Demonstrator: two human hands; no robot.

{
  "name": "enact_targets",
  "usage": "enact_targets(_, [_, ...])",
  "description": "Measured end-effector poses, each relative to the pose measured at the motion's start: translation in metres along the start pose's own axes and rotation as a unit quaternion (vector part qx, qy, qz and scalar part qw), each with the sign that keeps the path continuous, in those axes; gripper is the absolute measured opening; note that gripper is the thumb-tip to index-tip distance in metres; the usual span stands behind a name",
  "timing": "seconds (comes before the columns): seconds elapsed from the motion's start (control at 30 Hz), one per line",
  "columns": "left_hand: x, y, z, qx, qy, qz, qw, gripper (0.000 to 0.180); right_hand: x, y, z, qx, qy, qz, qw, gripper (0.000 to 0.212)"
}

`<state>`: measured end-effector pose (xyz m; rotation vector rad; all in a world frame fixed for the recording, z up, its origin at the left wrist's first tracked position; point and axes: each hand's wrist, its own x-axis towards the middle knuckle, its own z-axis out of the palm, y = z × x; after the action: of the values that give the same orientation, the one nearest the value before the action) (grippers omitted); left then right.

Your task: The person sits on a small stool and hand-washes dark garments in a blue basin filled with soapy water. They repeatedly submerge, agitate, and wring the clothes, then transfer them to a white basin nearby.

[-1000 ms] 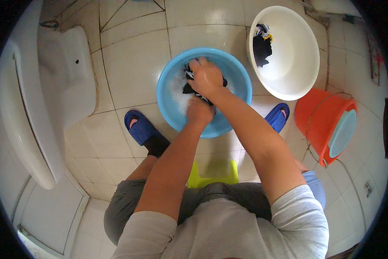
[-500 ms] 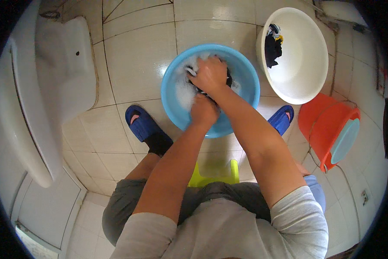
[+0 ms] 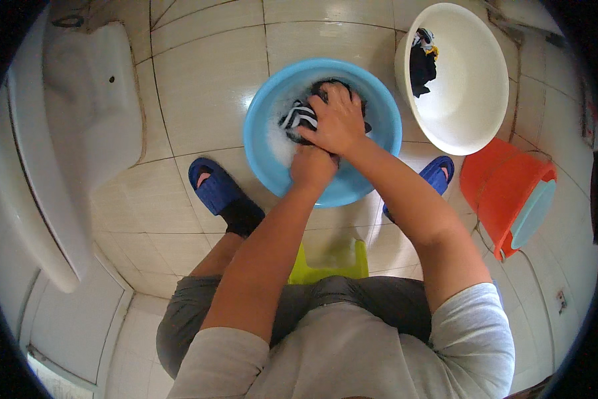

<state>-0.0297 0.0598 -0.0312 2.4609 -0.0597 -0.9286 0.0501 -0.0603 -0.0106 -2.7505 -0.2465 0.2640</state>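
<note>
A wet black-and-white striped cloth [image 3: 301, 117] lies bunched in the blue basin [image 3: 259, 151], among suds. My right hand [image 3: 339, 121] rests on top of it, fingers spread. Lower in the basin, nearer my body, my left hand [image 3: 314, 166] is closed around the near end of the cloth, just below my right wrist. My left fingertips are partly hidden, and so is the cloth beneath both hands.
At the far right stands a white basin [image 3: 468, 100] with dark clothing [image 3: 421, 66] at its left side. Nearer, an orange bucket [image 3: 491, 186] lies tipped. A yellow-green stool [image 3: 329, 272] is under me. A white ceramic fixture [image 3: 116, 113] is at the left.
My right hand has shifted slightly right and spread its fingers. More of the striped cloth shows to its left. My left hand stays low in the basin.
</note>
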Motion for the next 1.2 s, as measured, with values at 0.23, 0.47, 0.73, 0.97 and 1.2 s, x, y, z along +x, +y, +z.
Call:
enact_targets(0.23, [0.006,0.007,0.001,0.02,-0.017,-0.067,0.997,0.064,0.054,-0.025,-0.019,0.029,-0.071,0.116,0.99,0.046])
enact_targets(0.47, [0.0,-0.018,0.017,-0.032,0.038,0.082,0.995,0.052,-0.04,-0.012,-0.055,-0.014,-0.031,0.037,0.999,0.048])
enact_targets(0.73, [0.001,0.013,-0.009,-0.031,0.005,-0.06,0.998,0.063,0.002,-0.003,-0.01,0.026,-0.021,0.079,0.996,0.059])
enact_targets(0.97, [0.003,0.005,0.004,-0.098,0.071,-0.108,0.987,0.088,0.014,-0.012,-0.055,0.185,-0.018,0.169,0.968,0.069])
enact_targets(1.2, [-0.029,-0.024,-0.057,-0.415,-0.039,0.135,0.899,0.155,-0.044,0.016,-0.139,0.679,-0.108,0.079,0.722,0.06])
